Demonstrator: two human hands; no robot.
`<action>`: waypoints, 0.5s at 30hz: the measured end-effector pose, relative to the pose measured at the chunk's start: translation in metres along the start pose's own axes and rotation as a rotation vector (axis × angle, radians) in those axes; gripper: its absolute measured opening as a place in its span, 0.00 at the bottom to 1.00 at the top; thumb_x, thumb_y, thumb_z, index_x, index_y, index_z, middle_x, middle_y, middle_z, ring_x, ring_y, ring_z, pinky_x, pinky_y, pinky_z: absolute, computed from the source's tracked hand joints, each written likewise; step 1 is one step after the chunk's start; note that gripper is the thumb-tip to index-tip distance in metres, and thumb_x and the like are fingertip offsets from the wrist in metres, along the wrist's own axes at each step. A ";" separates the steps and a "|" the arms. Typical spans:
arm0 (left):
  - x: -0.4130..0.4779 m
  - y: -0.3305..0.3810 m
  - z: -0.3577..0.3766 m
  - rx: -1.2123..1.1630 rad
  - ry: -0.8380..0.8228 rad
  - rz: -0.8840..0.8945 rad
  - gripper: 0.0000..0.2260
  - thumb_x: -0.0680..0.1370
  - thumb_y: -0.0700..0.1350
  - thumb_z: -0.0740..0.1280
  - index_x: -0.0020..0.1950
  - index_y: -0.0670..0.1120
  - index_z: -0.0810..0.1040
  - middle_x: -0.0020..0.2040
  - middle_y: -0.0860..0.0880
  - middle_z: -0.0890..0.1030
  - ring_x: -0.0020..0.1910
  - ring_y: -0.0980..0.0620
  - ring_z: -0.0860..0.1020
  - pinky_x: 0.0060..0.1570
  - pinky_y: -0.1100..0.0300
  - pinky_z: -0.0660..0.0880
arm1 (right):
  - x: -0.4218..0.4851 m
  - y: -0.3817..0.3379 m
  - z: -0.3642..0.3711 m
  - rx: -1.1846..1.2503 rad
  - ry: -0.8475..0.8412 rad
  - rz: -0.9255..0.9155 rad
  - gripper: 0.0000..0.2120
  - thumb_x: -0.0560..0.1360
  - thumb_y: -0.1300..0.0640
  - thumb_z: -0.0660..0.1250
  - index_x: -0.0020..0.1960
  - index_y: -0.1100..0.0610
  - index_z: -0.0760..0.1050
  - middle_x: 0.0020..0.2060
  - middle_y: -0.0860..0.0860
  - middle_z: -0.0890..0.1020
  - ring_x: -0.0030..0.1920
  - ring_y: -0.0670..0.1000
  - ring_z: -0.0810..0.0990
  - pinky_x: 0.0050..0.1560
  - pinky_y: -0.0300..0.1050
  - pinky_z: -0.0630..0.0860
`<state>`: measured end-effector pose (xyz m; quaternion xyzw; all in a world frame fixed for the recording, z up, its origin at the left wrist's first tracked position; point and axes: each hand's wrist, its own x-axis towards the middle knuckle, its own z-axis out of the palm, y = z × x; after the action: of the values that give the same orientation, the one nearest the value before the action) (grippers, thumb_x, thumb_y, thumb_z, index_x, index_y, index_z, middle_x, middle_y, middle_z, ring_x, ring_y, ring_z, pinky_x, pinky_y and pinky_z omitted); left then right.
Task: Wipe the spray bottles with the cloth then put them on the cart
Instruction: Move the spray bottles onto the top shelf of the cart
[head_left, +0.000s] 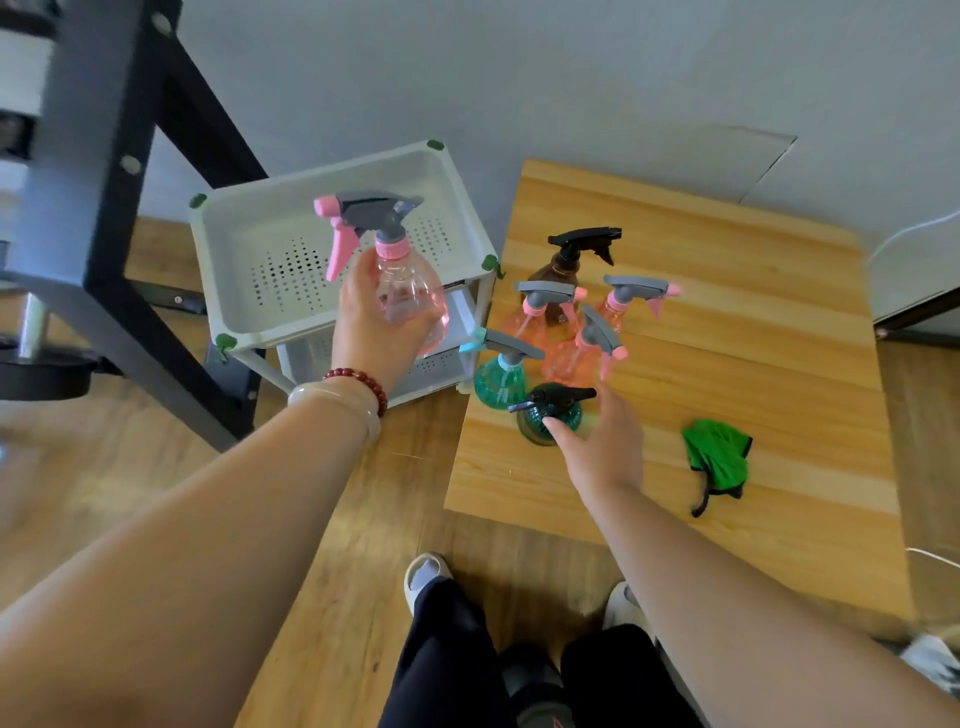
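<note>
The left hand has its fingers curled round the clear body of a pink spray bottle and holds it upright in the air. The bottle's grey and pink trigger head rises above the fingers and points left. A red bead bracelet and a pale bangle sit on that wrist. Just beyond and below the fingers is the white top tray of the cart, which has a perforated floor and green corner caps. The held bottle hangs over the tray's right front part without touching it.

The right hand is loose and spread, gripping nothing. Its thumb tip lies against the side of a dark green spray bottle with a black trigger, which stands on the wooden table. The other fingers reach past the bottle's right side.

Just beyond these fingers stand a teal spray bottle, a cluster of three more pink bottles, and farthest away a brown bottle with a black trigger. To the right of the fingers, well apart, a crumpled green cloth lies on the table.
</note>
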<state>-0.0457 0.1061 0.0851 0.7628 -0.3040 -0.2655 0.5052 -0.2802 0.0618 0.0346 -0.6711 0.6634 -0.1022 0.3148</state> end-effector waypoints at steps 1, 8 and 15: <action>-0.003 0.002 -0.002 -0.002 -0.010 0.006 0.33 0.74 0.40 0.75 0.74 0.52 0.63 0.62 0.60 0.70 0.52 0.75 0.70 0.45 0.81 0.67 | -0.004 -0.004 -0.001 -0.018 0.009 -0.012 0.36 0.73 0.45 0.73 0.75 0.55 0.64 0.70 0.52 0.70 0.72 0.54 0.65 0.69 0.50 0.66; -0.020 0.009 -0.013 -0.009 -0.061 0.020 0.31 0.74 0.40 0.72 0.73 0.52 0.65 0.66 0.53 0.73 0.63 0.55 0.75 0.62 0.57 0.76 | -0.025 -0.025 -0.010 -0.092 0.027 -0.073 0.32 0.74 0.46 0.71 0.74 0.54 0.65 0.69 0.51 0.71 0.71 0.54 0.65 0.68 0.51 0.66; -0.028 0.013 -0.009 -0.016 -0.058 -0.008 0.32 0.73 0.40 0.74 0.72 0.54 0.64 0.64 0.56 0.72 0.56 0.63 0.74 0.54 0.67 0.71 | -0.010 -0.021 -0.018 -0.180 -0.050 -0.092 0.27 0.76 0.49 0.69 0.72 0.55 0.68 0.70 0.52 0.70 0.71 0.54 0.66 0.67 0.50 0.66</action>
<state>-0.0604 0.1281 0.1035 0.7520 -0.3131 -0.2918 0.5013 -0.2741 0.0648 0.0628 -0.7285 0.6305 -0.0398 0.2648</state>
